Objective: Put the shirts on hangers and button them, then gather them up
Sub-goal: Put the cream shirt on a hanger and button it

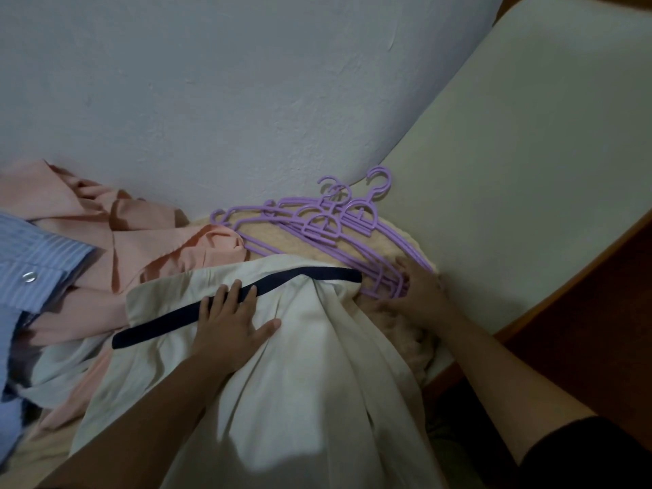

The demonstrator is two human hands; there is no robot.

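A cream shirt (300, 375) with a dark navy collar band (169, 321) lies spread in front of me. My left hand (229, 326) rests flat on it, fingers straight across the navy band. A pile of several purple plastic hangers (317, 227) lies on a beige fuzzy blanket (282, 243) beyond the shirt. My right hand (412, 294) lies on the near end of the hangers, with its fingers on the lowest purple bars. A peach shirt (141, 241) is crumpled to the left. A blue striped shirt (35, 255) with a clear button lies at the far left edge.
A pale wall (211, 100) rises behind the clothes. A cream headboard panel (529, 153) slants along the right, with a dark wooden frame (582, 319) below it.
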